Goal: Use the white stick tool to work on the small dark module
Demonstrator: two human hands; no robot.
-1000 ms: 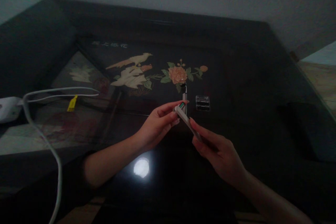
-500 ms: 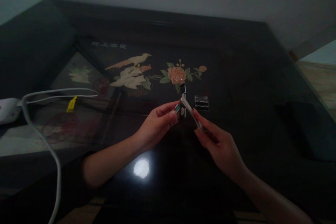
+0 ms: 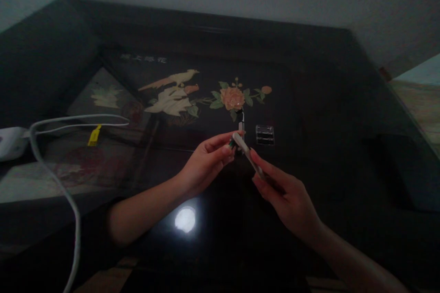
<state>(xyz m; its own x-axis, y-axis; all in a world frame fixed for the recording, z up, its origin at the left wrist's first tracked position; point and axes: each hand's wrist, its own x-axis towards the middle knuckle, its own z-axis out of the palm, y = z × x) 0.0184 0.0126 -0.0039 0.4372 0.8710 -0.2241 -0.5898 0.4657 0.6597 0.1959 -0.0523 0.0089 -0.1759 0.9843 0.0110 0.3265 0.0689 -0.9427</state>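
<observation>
Above the dark glossy table (image 3: pixel 309 100), my right hand (image 3: pixel 285 194) gripped the lower end of a slim white device (image 3: pixel 248 157), while my left hand (image 3: pixel 206 165) pinched a small green-tipped battery (image 3: pixel 233 143) at its upper end.

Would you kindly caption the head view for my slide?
Left hand pinches a small green item against the white stick held by the right hand over a dark table.

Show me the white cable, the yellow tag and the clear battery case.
white cable (image 3: pixel 51 176), head view, on its long middle run.
yellow tag (image 3: pixel 93 136), head view, tag's middle.
clear battery case (image 3: pixel 265 134), head view, its centre.
</observation>
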